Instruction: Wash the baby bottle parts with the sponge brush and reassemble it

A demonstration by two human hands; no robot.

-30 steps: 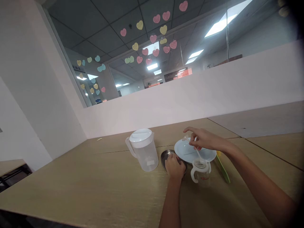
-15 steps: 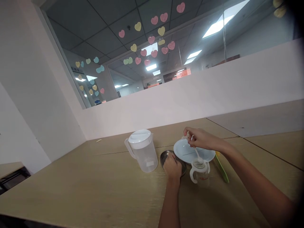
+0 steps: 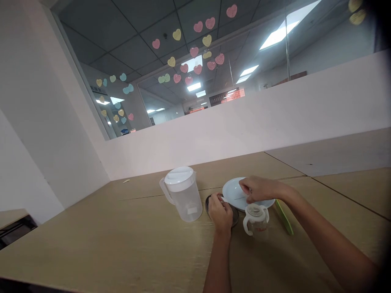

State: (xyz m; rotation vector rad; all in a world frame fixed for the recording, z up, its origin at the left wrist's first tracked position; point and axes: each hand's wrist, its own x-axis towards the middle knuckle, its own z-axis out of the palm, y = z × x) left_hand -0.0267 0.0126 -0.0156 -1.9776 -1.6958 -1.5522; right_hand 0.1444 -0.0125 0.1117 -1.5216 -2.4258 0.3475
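My left hand [image 3: 221,212] rests curled on the rim of a small steel bowl [image 3: 209,202], covering most of it. My right hand [image 3: 258,189] is closed low over a white plate [image 3: 231,189], pinching a clear plastic spoon that lies toward the steel bowl; only a short bit of the spoon shows. A small clear baby cup [image 3: 256,220] with two handles stands just in front of the plate, below my right hand. A clear plastic pitcher [image 3: 183,193] with a white lid stands left of the bowl.
All of this sits on a wooden table [image 3: 122,244] against a low white partition [image 3: 244,122]. A flat green object [image 3: 284,218] lies right of the baby cup. Glass with paper hearts rises above the partition.
My right hand lifted the spoon out of the baby cup and came down leftward over the plate. My left hand stayed on the steel bowl.
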